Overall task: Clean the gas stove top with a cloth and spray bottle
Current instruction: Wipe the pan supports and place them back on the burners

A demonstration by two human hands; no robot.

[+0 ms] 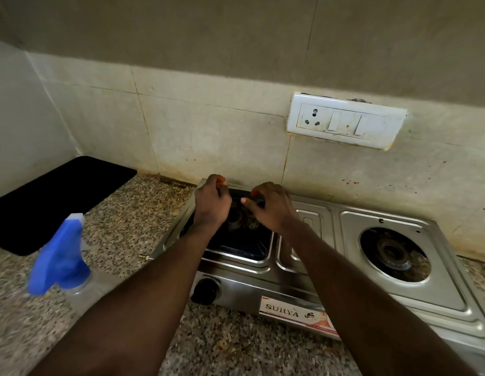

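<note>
I can read only one word from my seat: "SURYA", in dark serif capitals on a white label (293,313). The label is stuck to the steel front panel of the gas stove (244,293), to the right of the black knob (205,291) as I see it. Just after the word sits a small dark emblem whose shape I cannot make out. The label has a red-orange border along its lower edge and some coloured print toward its right end, too small and blurred for me to read. The person's right forearm (371,299) covers the label's right end, so I cannot tell whether more lettering follows there.
</note>
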